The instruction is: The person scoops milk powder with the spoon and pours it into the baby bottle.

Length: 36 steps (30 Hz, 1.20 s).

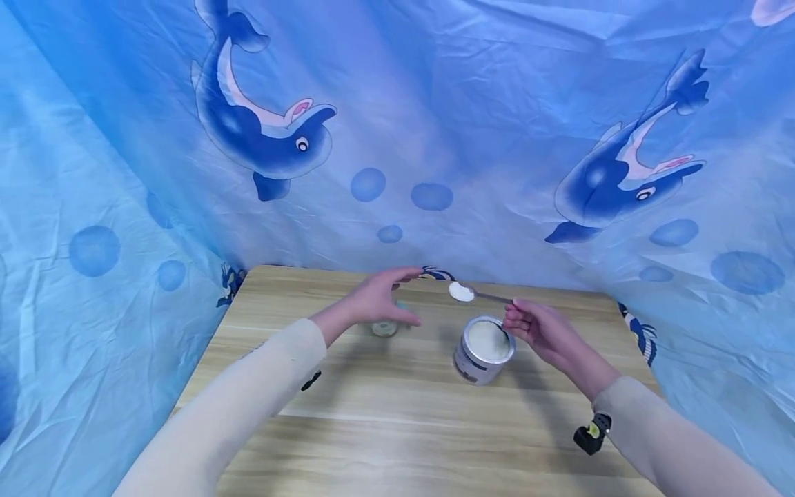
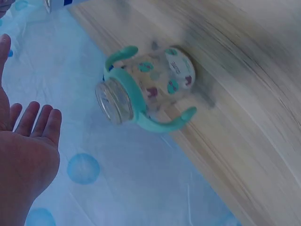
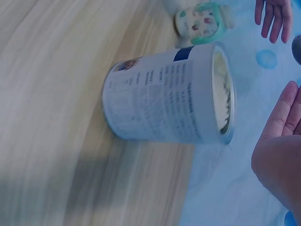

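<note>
On the far part of the wood-grain tabletop (image 1: pixel 397 428), a clear bottle with mint-green handles (image 2: pixel 162 77) stands uncapped, left of an open white cylindrical tin (image 1: pixel 477 367). Your left hand (image 1: pixel 375 298): spread wide, thumb apart from fingers, holding nothing, near the bottle. Your right hand (image 1: pixel 542 330): fingers curled, pinching a grey long-handled spoon (image 1: pixel 492 297), its bowl heaped with white powder (image 1: pixel 462 292), raised beyond the tin.

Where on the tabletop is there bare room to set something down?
The widest bare patch of the table lies nearest the person, between left sleeve and right sleeve, before the can. A smaller one lies between the table's left edge and the left sleeve. It's crowded farther back: bottle, can, left hand, right hand with spoon.
</note>
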Motion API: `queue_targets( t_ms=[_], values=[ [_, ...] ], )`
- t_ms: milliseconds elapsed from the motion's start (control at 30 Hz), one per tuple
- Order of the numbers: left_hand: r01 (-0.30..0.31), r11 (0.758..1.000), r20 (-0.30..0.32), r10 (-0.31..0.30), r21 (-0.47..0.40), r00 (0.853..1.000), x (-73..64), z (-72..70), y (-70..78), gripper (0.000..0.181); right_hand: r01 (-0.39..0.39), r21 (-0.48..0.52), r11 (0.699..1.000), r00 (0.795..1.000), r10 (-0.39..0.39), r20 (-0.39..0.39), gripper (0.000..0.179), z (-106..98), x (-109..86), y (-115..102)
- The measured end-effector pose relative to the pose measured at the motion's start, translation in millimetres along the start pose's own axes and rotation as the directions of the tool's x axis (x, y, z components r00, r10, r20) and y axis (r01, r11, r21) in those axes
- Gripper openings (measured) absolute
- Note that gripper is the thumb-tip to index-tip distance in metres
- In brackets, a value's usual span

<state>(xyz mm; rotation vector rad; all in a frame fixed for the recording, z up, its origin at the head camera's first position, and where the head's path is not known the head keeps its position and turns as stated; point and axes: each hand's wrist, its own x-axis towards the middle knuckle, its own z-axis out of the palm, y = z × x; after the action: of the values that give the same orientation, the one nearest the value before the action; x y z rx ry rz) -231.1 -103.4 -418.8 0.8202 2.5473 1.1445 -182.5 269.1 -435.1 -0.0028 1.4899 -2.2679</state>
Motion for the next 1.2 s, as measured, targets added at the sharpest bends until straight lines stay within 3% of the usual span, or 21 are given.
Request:
queue_targets(
  t_ms=[300, 700, 1200],
  values=[
    [0.021, 1.0, -0.028, -0.021, -0.002, 0.999, -16.1, -18.2, -15.1, 0.102, -0.019, -0.06, 0.998, 0.999, 0.022, 0.039, 0.038, 27, 21.0, -3],
    [0.046, 0.999, -0.076, -0.047, -0.007, 0.996, -30.6, -29.4, -46.7, 0.105, -0.029, -0.132, 0.991, 0.999, 0.034, 0.034, 0.031, 52, 48.8, -2],
    [0.091, 0.993, -0.097, -0.099, -0.078, 0.99, -29.2, -12.4, -86.5, 0.101, -0.024, -0.233, 0.972, 0.996, 0.043, 0.076, 0.028, 72, 87.1, 9]
  ],
)
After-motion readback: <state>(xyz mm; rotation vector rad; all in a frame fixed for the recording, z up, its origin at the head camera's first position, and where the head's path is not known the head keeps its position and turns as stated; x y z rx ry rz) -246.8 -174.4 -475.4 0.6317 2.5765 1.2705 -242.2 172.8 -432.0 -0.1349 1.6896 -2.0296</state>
